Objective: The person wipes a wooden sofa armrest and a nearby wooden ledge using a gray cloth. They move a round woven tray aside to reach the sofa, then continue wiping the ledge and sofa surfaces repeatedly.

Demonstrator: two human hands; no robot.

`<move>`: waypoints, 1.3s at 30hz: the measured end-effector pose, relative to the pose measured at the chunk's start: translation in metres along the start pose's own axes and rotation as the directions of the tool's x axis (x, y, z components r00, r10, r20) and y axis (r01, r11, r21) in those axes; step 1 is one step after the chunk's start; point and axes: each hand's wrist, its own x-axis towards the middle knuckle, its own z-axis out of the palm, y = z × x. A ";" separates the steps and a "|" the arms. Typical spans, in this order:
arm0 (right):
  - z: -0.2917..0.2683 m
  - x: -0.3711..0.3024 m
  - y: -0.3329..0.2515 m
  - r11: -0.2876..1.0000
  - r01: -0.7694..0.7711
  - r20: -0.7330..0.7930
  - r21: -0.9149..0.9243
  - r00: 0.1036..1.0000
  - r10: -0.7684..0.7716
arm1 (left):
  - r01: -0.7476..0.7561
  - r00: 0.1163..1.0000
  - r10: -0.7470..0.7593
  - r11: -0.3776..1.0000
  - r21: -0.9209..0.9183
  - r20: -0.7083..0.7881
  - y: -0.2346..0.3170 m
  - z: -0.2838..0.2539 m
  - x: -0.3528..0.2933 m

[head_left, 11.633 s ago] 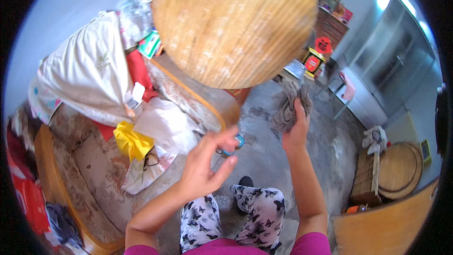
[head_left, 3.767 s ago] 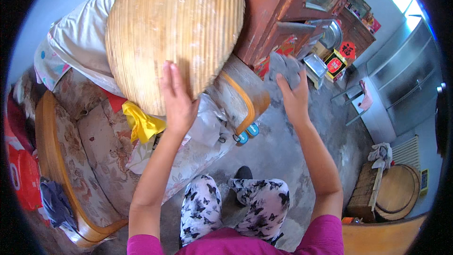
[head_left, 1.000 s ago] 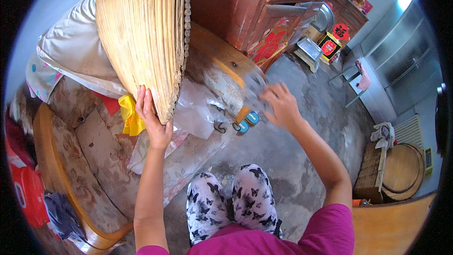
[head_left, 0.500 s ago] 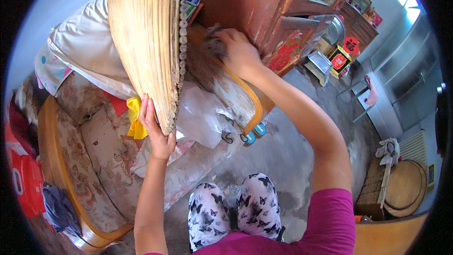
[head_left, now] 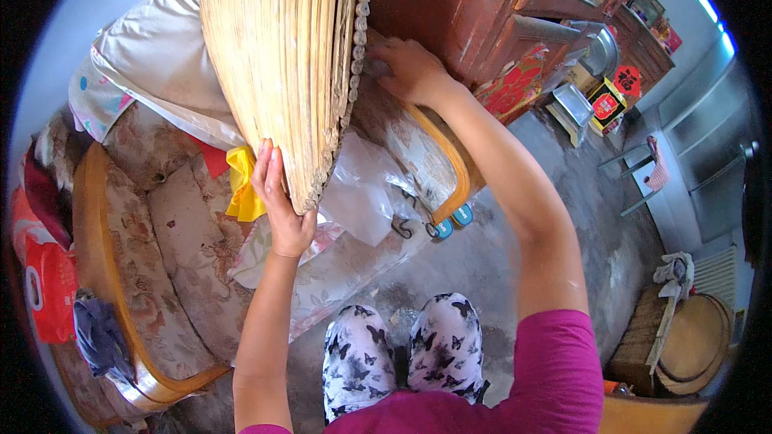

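A big pale board of straw-coloured stalks laid side by side (head_left: 277, 72) stands steeply tilted at the upper left, its cut stalk ends along the right edge. My left hand (head_left: 281, 201) grips its lower tip, the fingers on the near face. My right hand (head_left: 414, 72) reaches to the wooden-edged sofa arm (head_left: 450, 165), beside the board's right edge. Its fingers curl over something dark grey, blurred and partly hidden behind the board. Below the board, a clear plastic bag (head_left: 362, 193) and a yellow cloth-like piece (head_left: 244, 185) lie on the floral sofa (head_left: 193, 249).
A reddish-brown cabinet (head_left: 442, 0) rises beyond my right hand. Blue slippers (head_left: 452, 223) rest on the grey floor by the sofa arm. To the right are a metal tray (head_left: 572, 103), a stool (head_left: 639, 173) and a round wooden board (head_left: 696, 337). A red bag (head_left: 52, 289) is far left.
The view has shifted slightly. The stalk board has swung to the right, and its edge is now closer to my right hand. My left hand keeps its grip on the lower tip.
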 end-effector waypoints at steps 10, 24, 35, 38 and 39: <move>-0.050 -0.279 -0.038 0.993 -0.099 -0.051 0.069 0.993 0.103 | 0.034 0.997 -0.035 0.999 0.018 0.066 0.009 0.028 0.011; -0.030 -0.204 -0.028 0.973 -0.102 -0.386 0.205 0.906 0.176 | -0.100 0.961 0.029 0.964 0.246 0.276 0.018 0.062 -0.007; 0.135 -0.407 -0.023 0.377 -0.584 -0.190 0.719 0.356 0.915 | -0.201 0.839 0.154 0.979 0.034 0.521 0.043 0.031 -0.137; 0.039 -0.309 -0.041 0.496 -0.250 -0.337 0.832 0.483 0.808 | -0.235 0.816 0.167 0.971 0.053 0.553 0.032 0.031 -0.144; 0.011 -0.285 -0.039 0.634 -0.107 -0.474 0.766 0.572 0.669 | -0.248 0.801 0.185 0.968 0.034 0.570 0.032 0.031 -0.144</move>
